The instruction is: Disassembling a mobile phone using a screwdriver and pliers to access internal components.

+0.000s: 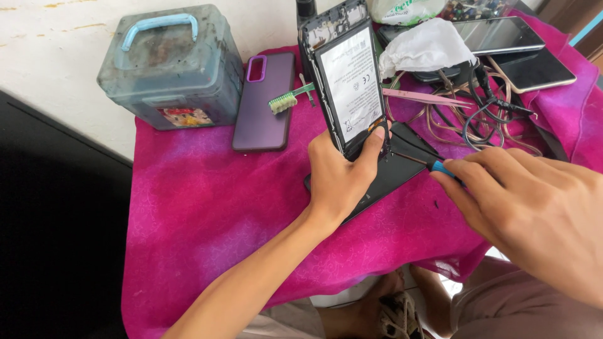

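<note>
Underneath, a magenta cloth (207, 207) covers the table beside a pale wall (56, 56).

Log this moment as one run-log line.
left hand: holds opened phone upright | right hand: blue-handled screwdriver at phone's lower edge | nearby: purple case, toothbrush, pink cloth

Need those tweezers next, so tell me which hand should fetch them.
Right, probably. The pink tweezers lie behind the right hand, which holds only a blue-tipped screwdriver. The left hand is propping the opened phone upright, and letting go would likely drop it.
</note>
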